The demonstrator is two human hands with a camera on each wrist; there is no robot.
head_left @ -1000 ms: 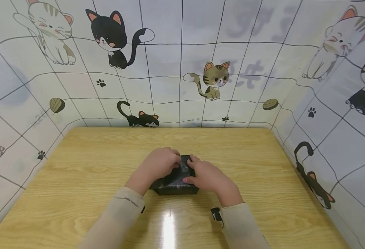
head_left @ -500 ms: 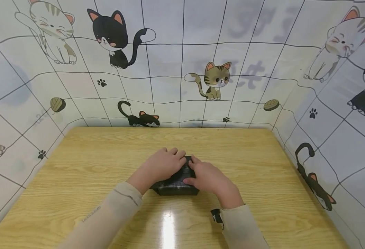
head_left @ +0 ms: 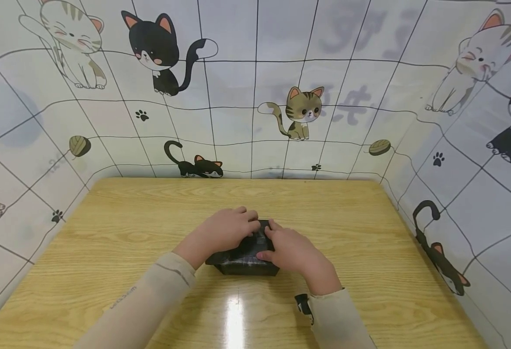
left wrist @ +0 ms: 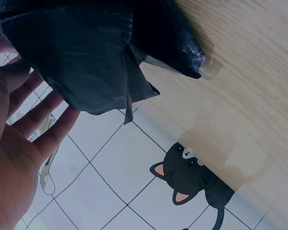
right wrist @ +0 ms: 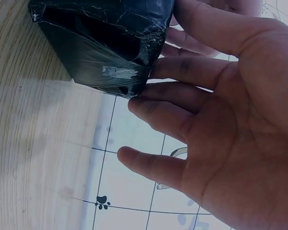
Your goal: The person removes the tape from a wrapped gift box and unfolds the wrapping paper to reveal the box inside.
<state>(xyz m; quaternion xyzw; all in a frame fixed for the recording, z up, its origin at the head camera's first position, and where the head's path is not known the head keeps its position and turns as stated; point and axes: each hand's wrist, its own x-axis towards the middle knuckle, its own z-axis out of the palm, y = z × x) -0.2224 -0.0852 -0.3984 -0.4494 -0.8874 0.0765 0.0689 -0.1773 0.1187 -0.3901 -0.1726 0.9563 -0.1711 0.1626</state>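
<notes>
A package wrapped in glossy black plastic (head_left: pixel 246 268) lies on the table, its front side facing me. My left hand (head_left: pixel 222 230) rests over its top left part, fingertips reaching to the middle of the top. In the left wrist view, the fingers of that hand extend along the wrapping's edge, and a loose folded flap (left wrist: pixel 134 84) sticks out at the package's end. My right hand (head_left: pixel 296 249) lies on the right end, thumb on top near the front edge. Its fingers look fairly straight in the right wrist view, where a pale strip (right wrist: pixel 120 72) shows on the wrapping.
The light wooden table (head_left: pixel 150 203) extends around the package on all sides. A white cloth (head_left: pixel 238 116) with printed cats and grid lines rises behind it and along both sides. Light glares off the tabletop in front.
My left fingers have gone from bent on the top to reaching further right across it. The left forearm has shifted left, and the package's left flap shows slightly more. My right hand stays in place.
</notes>
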